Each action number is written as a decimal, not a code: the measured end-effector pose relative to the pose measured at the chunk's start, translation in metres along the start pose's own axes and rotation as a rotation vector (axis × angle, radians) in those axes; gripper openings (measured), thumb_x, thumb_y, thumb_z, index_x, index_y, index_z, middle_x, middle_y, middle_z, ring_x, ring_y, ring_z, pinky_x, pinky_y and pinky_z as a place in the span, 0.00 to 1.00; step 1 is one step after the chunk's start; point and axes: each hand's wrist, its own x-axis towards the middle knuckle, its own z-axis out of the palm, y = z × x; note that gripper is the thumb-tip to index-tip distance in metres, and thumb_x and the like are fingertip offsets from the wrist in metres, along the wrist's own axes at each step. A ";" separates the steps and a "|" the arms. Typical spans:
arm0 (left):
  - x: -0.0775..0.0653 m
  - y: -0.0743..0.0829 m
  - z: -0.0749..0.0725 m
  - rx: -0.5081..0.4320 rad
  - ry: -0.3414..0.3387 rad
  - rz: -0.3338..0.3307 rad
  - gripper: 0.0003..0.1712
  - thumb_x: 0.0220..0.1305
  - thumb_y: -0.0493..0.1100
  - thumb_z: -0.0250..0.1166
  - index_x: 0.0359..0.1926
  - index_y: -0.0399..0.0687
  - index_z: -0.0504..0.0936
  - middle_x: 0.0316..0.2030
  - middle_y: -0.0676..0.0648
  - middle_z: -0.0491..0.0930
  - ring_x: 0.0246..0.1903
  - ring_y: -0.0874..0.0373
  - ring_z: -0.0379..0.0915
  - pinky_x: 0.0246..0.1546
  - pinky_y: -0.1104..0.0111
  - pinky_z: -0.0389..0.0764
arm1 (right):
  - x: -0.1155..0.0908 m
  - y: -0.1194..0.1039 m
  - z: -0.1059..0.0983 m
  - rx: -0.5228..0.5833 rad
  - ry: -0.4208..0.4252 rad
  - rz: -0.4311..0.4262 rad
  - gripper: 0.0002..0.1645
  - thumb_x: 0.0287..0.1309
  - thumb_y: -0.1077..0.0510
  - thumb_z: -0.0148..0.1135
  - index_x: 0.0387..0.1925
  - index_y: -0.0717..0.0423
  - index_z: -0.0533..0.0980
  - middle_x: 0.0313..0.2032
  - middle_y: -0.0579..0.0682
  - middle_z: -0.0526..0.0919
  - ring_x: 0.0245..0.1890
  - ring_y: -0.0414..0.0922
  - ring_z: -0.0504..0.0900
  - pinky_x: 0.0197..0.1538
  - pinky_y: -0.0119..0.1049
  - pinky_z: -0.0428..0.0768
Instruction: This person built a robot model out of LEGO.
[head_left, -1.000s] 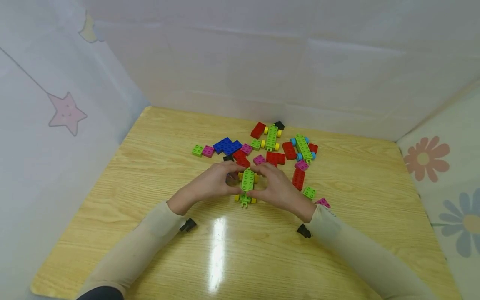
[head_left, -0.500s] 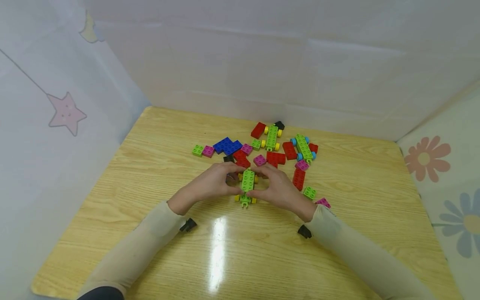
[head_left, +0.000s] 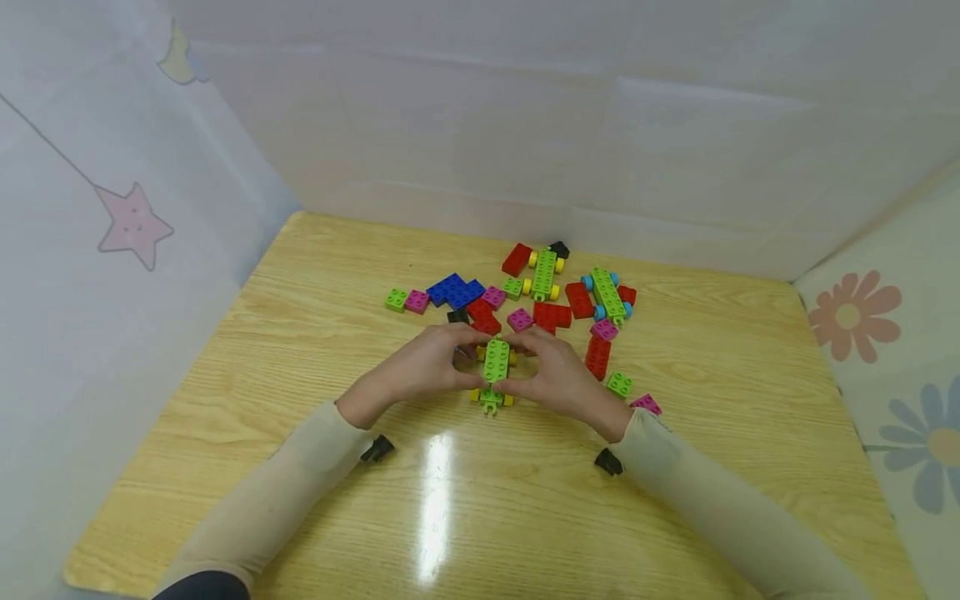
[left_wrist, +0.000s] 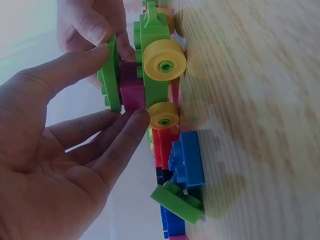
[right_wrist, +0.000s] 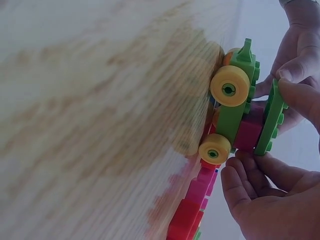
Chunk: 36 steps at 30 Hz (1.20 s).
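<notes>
In the head view my left hand [head_left: 427, 362] and right hand [head_left: 558, 375] meet around a flat green building plate [head_left: 496, 358], pinching it from both sides between thumbs and fingers. Below it, in the left wrist view, a magenta block [left_wrist: 133, 89] joins the plate to a green car base [left_wrist: 156, 85] with yellow wheels [left_wrist: 165, 60]. The plate is tilted: its thumb end stands apart from the base, its far end sits over the magenta block. Fingertips of the right hand lie right beside the magenta block [right_wrist: 248, 130] in the right wrist view.
Beyond the hands lie two more green car bases, one with yellow wheels [head_left: 544, 275] and one with blue wheels [head_left: 608, 296]. Around them are blue blocks [head_left: 455, 292], red blocks [head_left: 551, 315], and several magenta and green ones. A white cloth backdrop [head_left: 480, 133] borders the wooden table [head_left: 300, 250].
</notes>
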 end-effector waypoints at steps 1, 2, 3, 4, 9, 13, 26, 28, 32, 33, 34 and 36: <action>0.000 0.000 0.000 0.003 -0.001 0.001 0.40 0.68 0.45 0.82 0.77 0.43 0.80 0.65 0.43 0.88 0.57 0.47 0.89 0.61 0.54 0.91 | 0.000 0.000 0.000 -0.001 -0.001 -0.001 0.49 0.63 0.37 0.83 0.80 0.47 0.75 0.76 0.51 0.79 0.73 0.58 0.81 0.74 0.63 0.82; 0.000 0.000 0.000 0.006 -0.002 0.000 0.40 0.67 0.45 0.82 0.77 0.43 0.80 0.65 0.43 0.88 0.57 0.47 0.89 0.61 0.54 0.91 | 0.000 0.000 0.000 -0.002 -0.001 -0.001 0.49 0.63 0.37 0.83 0.80 0.47 0.75 0.76 0.51 0.78 0.73 0.58 0.81 0.74 0.63 0.82; 0.000 0.000 0.000 0.006 -0.003 -0.001 0.40 0.67 0.45 0.83 0.77 0.43 0.80 0.65 0.43 0.88 0.57 0.47 0.89 0.61 0.53 0.91 | 0.000 0.000 0.000 -0.002 -0.002 -0.001 0.49 0.63 0.37 0.83 0.80 0.47 0.75 0.76 0.51 0.78 0.74 0.58 0.81 0.75 0.63 0.82; 0.000 0.000 0.000 0.009 -0.004 -0.002 0.40 0.67 0.45 0.83 0.77 0.43 0.80 0.65 0.43 0.88 0.57 0.47 0.89 0.61 0.53 0.91 | 0.000 0.000 0.000 -0.003 -0.003 0.000 0.49 0.64 0.37 0.83 0.80 0.47 0.75 0.77 0.51 0.78 0.74 0.58 0.81 0.75 0.63 0.82; 0.000 -0.001 0.001 0.021 -0.004 0.004 0.40 0.67 0.45 0.82 0.77 0.43 0.80 0.66 0.42 0.88 0.57 0.47 0.89 0.61 0.53 0.91 | -0.001 -0.001 0.000 -0.007 0.003 -0.003 0.49 0.63 0.37 0.83 0.80 0.48 0.75 0.78 0.52 0.77 0.74 0.59 0.81 0.74 0.64 0.82; 0.000 0.000 0.000 0.023 -0.002 0.009 0.40 0.68 0.45 0.82 0.77 0.43 0.80 0.66 0.41 0.87 0.57 0.47 0.89 0.61 0.54 0.91 | -0.001 -0.001 0.001 -0.016 0.014 -0.003 0.50 0.63 0.38 0.83 0.80 0.50 0.75 0.80 0.55 0.74 0.76 0.60 0.80 0.76 0.65 0.80; -0.002 -0.003 0.002 0.015 -0.011 0.009 0.41 0.68 0.47 0.82 0.78 0.42 0.79 0.66 0.41 0.86 0.57 0.48 0.90 0.60 0.55 0.92 | -0.001 0.000 0.003 -0.035 0.020 -0.008 0.50 0.62 0.35 0.82 0.79 0.50 0.77 0.82 0.59 0.73 0.80 0.63 0.74 0.78 0.69 0.76; -0.002 -0.003 0.002 0.013 -0.012 0.009 0.41 0.68 0.47 0.82 0.77 0.42 0.80 0.66 0.42 0.86 0.57 0.48 0.90 0.59 0.55 0.92 | -0.001 0.000 0.003 -0.034 0.017 -0.015 0.50 0.62 0.35 0.83 0.79 0.50 0.77 0.80 0.58 0.75 0.79 0.63 0.76 0.77 0.68 0.77; -0.002 -0.002 0.002 0.008 -0.016 0.000 0.41 0.68 0.47 0.82 0.78 0.43 0.79 0.66 0.42 0.86 0.56 0.48 0.90 0.59 0.56 0.92 | 0.000 0.000 0.002 -0.038 0.014 -0.020 0.50 0.62 0.37 0.83 0.79 0.51 0.77 0.77 0.56 0.78 0.75 0.61 0.79 0.76 0.65 0.80; -0.002 -0.002 0.002 0.007 -0.016 -0.002 0.41 0.68 0.47 0.82 0.78 0.43 0.79 0.66 0.42 0.85 0.57 0.48 0.90 0.59 0.56 0.92 | 0.000 0.000 0.002 -0.038 0.012 -0.018 0.50 0.62 0.37 0.83 0.79 0.52 0.76 0.77 0.56 0.78 0.75 0.61 0.80 0.76 0.64 0.80; -0.001 -0.002 0.002 0.007 -0.016 -0.004 0.41 0.68 0.47 0.82 0.78 0.43 0.79 0.66 0.42 0.86 0.57 0.49 0.90 0.60 0.56 0.92 | 0.000 -0.001 0.002 -0.039 0.009 -0.015 0.50 0.62 0.37 0.83 0.79 0.52 0.76 0.77 0.55 0.78 0.75 0.61 0.80 0.76 0.64 0.81; 0.000 -0.003 0.002 0.006 -0.016 -0.007 0.41 0.68 0.48 0.82 0.78 0.43 0.79 0.66 0.43 0.86 0.57 0.49 0.89 0.60 0.56 0.92 | 0.000 -0.001 0.001 -0.035 0.002 -0.003 0.50 0.63 0.36 0.83 0.80 0.51 0.76 0.79 0.55 0.77 0.76 0.61 0.79 0.76 0.64 0.81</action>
